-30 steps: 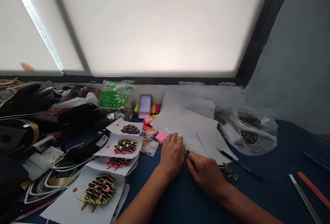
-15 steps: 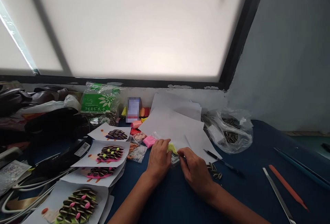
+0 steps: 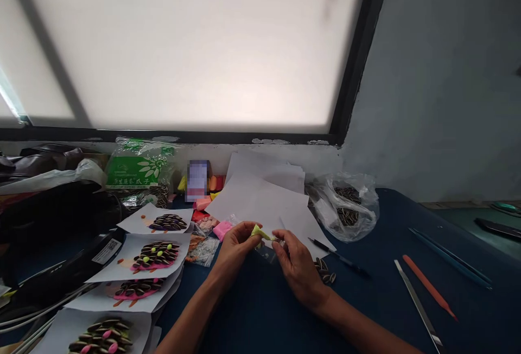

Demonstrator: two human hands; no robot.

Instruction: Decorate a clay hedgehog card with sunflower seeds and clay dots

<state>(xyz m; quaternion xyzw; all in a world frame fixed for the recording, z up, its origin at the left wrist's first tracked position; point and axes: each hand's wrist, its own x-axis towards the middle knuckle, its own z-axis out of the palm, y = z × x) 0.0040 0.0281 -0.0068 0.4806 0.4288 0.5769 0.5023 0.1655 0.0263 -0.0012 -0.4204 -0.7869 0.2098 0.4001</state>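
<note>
Pinched in my left hand (image 3: 236,242) is a lump of yellow-green modelling clay (image 3: 259,231), its narrow end reaching toward my right fingertips. My right hand (image 3: 296,261) is closed, thumb against fingers, on a clear plastic bag (image 3: 266,254) that hangs between the hands; its exact grip is partly hidden. Loose sunflower seeds (image 3: 324,271) lie beside the right hand, and a black pen (image 3: 340,256) rests just beyond them, partly on white paper (image 3: 260,196).
Hedgehog pictures with seed spines (image 3: 152,256) overlap on the left. Pink clay (image 3: 222,229) and other clay packets sit behind my left hand. A bag of seeds (image 3: 348,207) stands back right. An orange tool (image 3: 429,286), a metal blade-like tool (image 3: 417,302) and blue tweezers (image 3: 450,256) lie right.
My hands have lifted the yellow-green clay and clear bag off the table. The left hand has turned, with its thumb now on the clay. The view has shifted slightly right.
</note>
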